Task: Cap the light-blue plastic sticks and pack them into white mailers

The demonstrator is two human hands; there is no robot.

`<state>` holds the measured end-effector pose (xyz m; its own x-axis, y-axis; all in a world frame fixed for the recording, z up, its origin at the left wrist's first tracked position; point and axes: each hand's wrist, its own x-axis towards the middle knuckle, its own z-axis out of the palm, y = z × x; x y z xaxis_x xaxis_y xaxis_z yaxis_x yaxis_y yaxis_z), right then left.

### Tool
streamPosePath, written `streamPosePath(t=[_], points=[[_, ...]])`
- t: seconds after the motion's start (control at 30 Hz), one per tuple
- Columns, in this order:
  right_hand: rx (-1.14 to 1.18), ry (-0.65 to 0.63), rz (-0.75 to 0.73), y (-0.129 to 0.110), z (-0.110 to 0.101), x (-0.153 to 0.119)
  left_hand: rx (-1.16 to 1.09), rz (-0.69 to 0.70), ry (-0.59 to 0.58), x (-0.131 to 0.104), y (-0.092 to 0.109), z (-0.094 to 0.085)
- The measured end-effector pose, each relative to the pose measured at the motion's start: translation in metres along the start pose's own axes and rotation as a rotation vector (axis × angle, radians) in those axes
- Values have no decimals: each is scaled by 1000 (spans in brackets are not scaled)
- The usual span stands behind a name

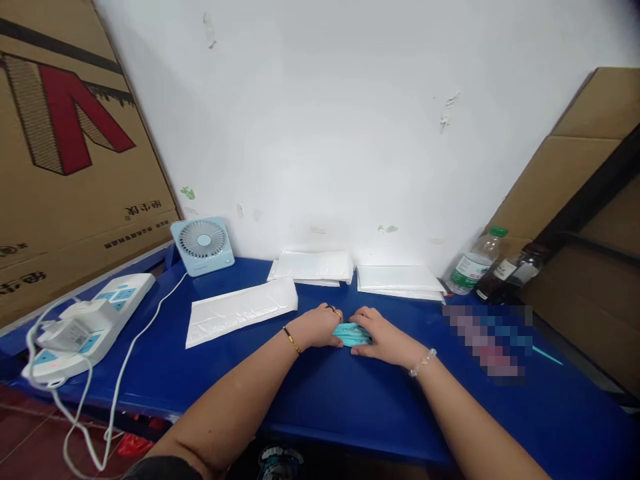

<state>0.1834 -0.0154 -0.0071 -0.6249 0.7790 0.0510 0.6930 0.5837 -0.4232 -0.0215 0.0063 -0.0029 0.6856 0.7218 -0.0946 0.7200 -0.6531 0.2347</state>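
Turquoise and pleated, the small bundle (pixel 353 335) sits at five o'clock from my view's centre, low over the blue worktop (pixel 340 400). The left hand (pixel 320 328) grasps its nine-o'clock end, the right hand (pixel 377 339) its three-o'clock end. I'd judge even, light finger pressure best for keeping those folds aligned. From the bundle, white padded envelopes (pixel 243 310) lie near ten, eleven and one o'clock, a fan (pixel 203 247) at ten, bottles (pixel 470 270) at two, before a scuffed wall (pixel 325 133).
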Motion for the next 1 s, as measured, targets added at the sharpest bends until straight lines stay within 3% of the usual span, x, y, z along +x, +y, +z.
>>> streamPosePath(t=[0.17,0.37,0.5,0.6,0.7,0.77,0.87,1.0], points=[[-244,-8,28,-25,13,-5,167,4,24,0,19,12],[-385,-57,54,-42,20,-18,166,-6,136,-19,42,25],[-317,53,50,-59,-18,-39,-12,-62,231,-37,55,22],[-38,324,-57,-79,-57,-52,-313,-115,446,-41,68,22],[138,493,-163,-104,-73,-52,-610,-131,657,-36,82,30],[161,455,-190,-117,-65,-47,-759,-148,668,-32,88,40],[237,344,-166,-120,-40,-39,-894,-203,588,-31,92,52],[647,460,-115,-98,-18,-39,-1086,-185,625,-38,92,50]])
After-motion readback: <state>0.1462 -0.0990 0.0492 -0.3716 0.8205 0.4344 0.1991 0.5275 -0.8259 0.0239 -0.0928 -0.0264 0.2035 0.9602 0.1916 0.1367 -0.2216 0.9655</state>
